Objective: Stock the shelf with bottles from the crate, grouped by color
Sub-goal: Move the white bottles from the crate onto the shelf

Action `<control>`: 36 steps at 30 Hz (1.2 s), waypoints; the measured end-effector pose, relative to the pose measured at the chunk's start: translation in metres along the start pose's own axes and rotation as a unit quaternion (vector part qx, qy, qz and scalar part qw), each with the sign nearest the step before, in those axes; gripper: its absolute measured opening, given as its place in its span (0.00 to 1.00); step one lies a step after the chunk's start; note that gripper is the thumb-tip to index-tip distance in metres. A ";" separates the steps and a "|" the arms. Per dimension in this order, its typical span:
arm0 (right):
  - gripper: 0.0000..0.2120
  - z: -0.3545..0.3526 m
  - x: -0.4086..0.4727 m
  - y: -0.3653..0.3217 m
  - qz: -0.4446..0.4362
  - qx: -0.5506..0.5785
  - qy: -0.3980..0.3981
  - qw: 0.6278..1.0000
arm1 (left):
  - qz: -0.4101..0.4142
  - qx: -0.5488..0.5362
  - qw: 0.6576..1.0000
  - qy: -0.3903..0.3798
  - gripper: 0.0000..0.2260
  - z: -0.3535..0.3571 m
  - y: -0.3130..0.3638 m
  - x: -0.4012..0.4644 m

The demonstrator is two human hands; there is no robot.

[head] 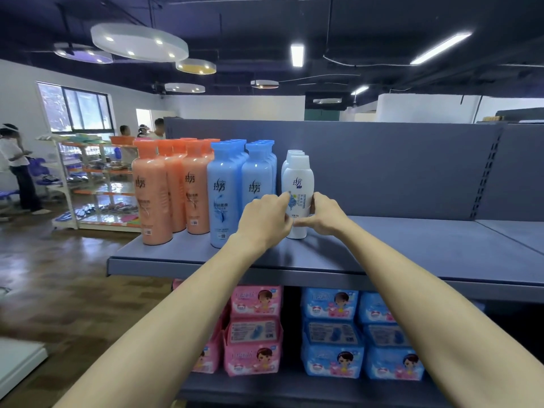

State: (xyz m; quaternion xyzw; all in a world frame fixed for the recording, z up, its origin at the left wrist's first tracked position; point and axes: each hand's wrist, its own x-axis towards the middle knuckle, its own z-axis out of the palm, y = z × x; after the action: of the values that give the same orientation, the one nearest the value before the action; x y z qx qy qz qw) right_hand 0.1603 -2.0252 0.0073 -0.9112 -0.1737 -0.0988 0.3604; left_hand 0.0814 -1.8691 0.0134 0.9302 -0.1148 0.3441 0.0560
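**Square up the white bottle at the row's front**

Your left hand (266,219) and right hand (325,214) both curl around the front white bottle (298,198), which stands upright on the shelf (412,248), just right of the blue bottles (241,184) and ahead of more white ones. Turn its label forward, keep its base flat, line it with the blue fronts, and let go gently so it can't tip

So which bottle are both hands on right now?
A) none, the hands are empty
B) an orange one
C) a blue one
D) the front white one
D: the left hand and right hand flank the front white bottle, fingers touching it on the shelf.
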 end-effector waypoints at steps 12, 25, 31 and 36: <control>0.22 0.007 0.026 0.010 -0.006 -0.002 0.008 1.000 | 0.006 0.001 1.000 0.024 0.07 0.012 0.004 0.008; 0.22 0.012 0.045 0.017 0.004 0.006 0.008 1.000 | 0.012 0.006 0.999 0.037 0.07 0.016 -0.001 0.011; 0.22 0.012 0.046 0.018 0.012 -0.002 0.001 1.000 | 0.010 0.013 0.999 0.036 0.07 0.017 -0.001 0.010; 0.24 0.021 0.035 0.024 0.034 -0.022 0.004 0.999 | 0.005 0.025 0.999 0.031 0.07 0.017 0.001 0.008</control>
State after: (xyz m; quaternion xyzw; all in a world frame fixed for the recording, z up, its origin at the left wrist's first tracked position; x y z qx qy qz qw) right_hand 0.2028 -2.0182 -0.0124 -0.9237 -0.1395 -0.0936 0.3443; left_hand 0.0975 -1.8748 0.0056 0.9197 -0.1089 0.3757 0.0346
